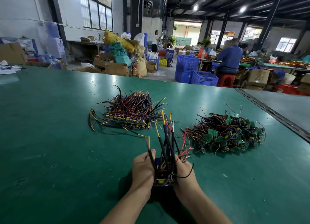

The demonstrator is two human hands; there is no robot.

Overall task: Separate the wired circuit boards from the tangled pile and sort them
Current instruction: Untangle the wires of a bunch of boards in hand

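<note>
A small stack of wired circuit boards (165, 176) stands between my two hands just above the green table (50, 139), its black, red and yellow wires pointing up and away. My left hand (143, 170) grips the stack's left side, thumb against a black wire. My right hand (185, 171) grips the right side. At the middle left lies a sorted row of boards (132, 116) with wires fanned out behind. To the right sits the tangled pile (229, 133) of green boards and wires.
The table's far edge runs across the view; a dark seam (275, 113) crosses its right corner. Beyond stand blue crates (199, 76), cardboard boxes, sacks, and people seated at another bench (229, 59).
</note>
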